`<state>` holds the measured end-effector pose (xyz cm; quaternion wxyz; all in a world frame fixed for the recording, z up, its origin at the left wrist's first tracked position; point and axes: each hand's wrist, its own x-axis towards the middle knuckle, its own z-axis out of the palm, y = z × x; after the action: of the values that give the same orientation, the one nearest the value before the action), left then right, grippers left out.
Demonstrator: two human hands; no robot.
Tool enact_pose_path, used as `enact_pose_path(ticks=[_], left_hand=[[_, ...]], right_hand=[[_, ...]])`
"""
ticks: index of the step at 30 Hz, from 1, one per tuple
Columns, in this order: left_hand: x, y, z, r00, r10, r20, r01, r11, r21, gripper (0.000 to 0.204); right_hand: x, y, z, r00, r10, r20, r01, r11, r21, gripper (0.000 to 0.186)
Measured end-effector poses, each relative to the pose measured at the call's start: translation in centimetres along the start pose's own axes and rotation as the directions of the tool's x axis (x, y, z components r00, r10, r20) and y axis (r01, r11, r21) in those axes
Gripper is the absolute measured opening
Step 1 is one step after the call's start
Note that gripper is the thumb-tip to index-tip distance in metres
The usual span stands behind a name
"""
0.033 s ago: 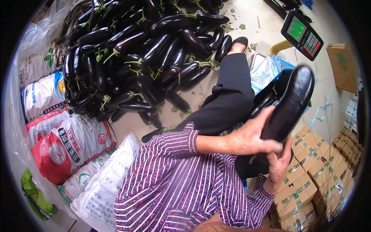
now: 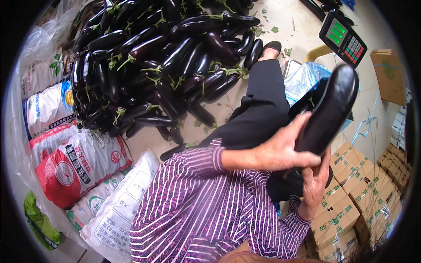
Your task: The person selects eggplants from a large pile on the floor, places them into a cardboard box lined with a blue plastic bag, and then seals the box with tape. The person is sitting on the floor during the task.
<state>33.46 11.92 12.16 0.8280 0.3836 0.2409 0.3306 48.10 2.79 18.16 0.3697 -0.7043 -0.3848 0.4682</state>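
A large, glossy dark eggplant [image 2: 330,111] is held slantwise, its rounded end pointing up and away from me. My left hand [image 2: 283,149] is closed around its lower part, thumb across the near side. At the lower end, my right hand [image 2: 316,186] grips it from beneath, some fingers hidden behind the eggplant and my left thumb. Beyond the held eggplant, more dark eggplants lie in a clear bluish plastic bag [image 2: 302,81], partly covered by it.
A big heap of eggplants [image 2: 175,57] covers the floor at the far left. Printed sacks [image 2: 87,160] line the left side. A scale display [image 2: 343,38] stands at the far right, above stacked cardboard boxes [image 2: 335,219]. My legs [image 2: 267,92] stretch forward between heap and bag.
The eggplant has risen slightly, its far end moving up and a little right. Both hands keep hold of it; my left hand has shifted up a little.
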Motion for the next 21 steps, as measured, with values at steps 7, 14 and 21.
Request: enact_pose_path(ticks=[7, 14, 21], left_hand=[[4.3, 8.7, -16.8, 0.937, 0.107, -0.333, 0.037, 0.916, 0.399, 0.056], [8.4, 8.0, -36.6, 0.754, 0.338, -0.563, 0.328, 0.549, 0.769, 0.102], [8.7, 3.3, -41.5, 0.728, 0.555, -0.402, 0.610, -0.258, 0.749, 0.068]], right_hand=[[3.0, 1.0, 0.8, 0.984, -0.077, 0.161, 0.127, 0.938, -0.322, 0.070], [2.7, 9.1, 2.4, 0.944, -0.165, 0.285, 0.318, 0.679, -0.662, 0.042], [4.6, 7.5, 1.5, 0.943, -0.125, 0.309, 0.310, 0.669, -0.676, 0.031]])
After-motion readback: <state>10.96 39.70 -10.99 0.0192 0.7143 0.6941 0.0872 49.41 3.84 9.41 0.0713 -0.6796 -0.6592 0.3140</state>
